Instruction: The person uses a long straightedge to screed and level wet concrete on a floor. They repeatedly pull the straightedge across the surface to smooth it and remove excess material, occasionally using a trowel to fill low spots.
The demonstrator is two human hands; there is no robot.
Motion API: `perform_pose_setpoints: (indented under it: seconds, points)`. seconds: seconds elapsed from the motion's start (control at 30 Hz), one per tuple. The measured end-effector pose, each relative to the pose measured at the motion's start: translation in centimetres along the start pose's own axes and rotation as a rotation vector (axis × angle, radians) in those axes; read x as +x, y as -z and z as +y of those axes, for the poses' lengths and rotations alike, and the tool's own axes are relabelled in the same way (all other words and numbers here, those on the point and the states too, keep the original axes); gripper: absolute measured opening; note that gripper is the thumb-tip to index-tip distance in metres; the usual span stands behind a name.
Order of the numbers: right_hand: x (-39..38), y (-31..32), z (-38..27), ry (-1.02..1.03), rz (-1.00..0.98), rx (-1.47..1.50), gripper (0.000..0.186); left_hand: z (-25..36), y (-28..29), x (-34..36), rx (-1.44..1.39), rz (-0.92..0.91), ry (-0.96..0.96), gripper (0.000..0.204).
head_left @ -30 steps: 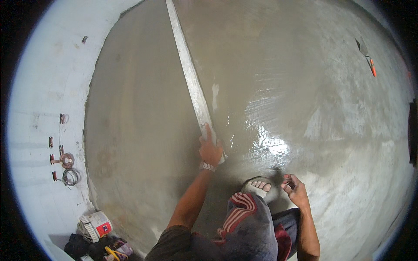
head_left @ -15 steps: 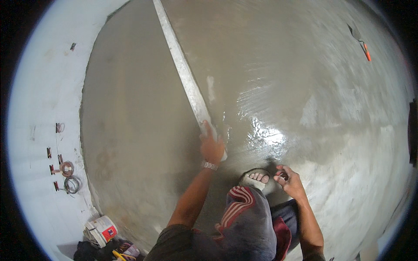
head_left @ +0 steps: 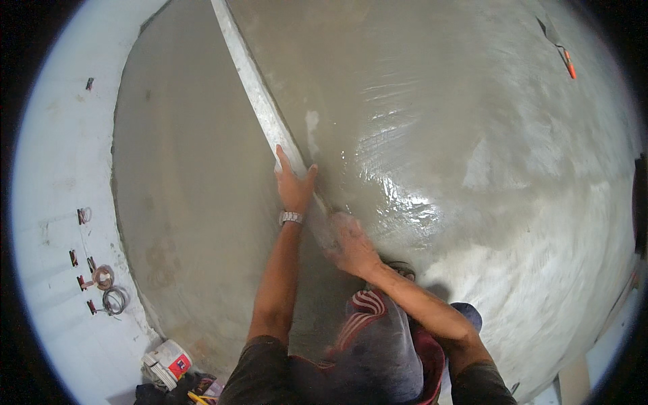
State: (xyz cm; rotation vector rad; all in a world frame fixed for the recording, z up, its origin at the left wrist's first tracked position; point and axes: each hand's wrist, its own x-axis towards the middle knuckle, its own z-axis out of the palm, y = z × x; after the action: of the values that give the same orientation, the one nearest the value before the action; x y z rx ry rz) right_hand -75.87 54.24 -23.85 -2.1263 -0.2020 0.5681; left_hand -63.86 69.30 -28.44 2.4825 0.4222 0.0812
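I've got the left hand (head_left: 294, 192) grasping the bar (head_left: 256, 91), right hand (head_left: 352, 248) at its near end, grip too blurry to tell.

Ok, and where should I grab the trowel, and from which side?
The trowel is probably best taken by its orange handle, coming in from your near side with your right hand. It lies over on your right, handle end nearer you, blade pointing away, and the handle looks slim enough to close around.
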Motion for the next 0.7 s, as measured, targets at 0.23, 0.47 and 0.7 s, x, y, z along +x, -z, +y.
perform_pose_setpoints:
  seconds: [0.23,0.47,0.7]
  points:
    - [2.7,-3.4,0.6,0.116,-0.003,-0.046,0.094,-1.7,-1.0,-0.4,-0.014,0.02,-0.138,0.091]
    - [4.1,-6.2,4.2,0.219,0.037,0.098,0.094,-0.5,-0.6,0.3,-0.062,-0.102,0.003,0.094]
    - [3.0,-2.9,3.0,0.245,0.024,0.135,0.094,-0.3,-1.6,-0.4,0.031,-0.045,-0.139,0.095]
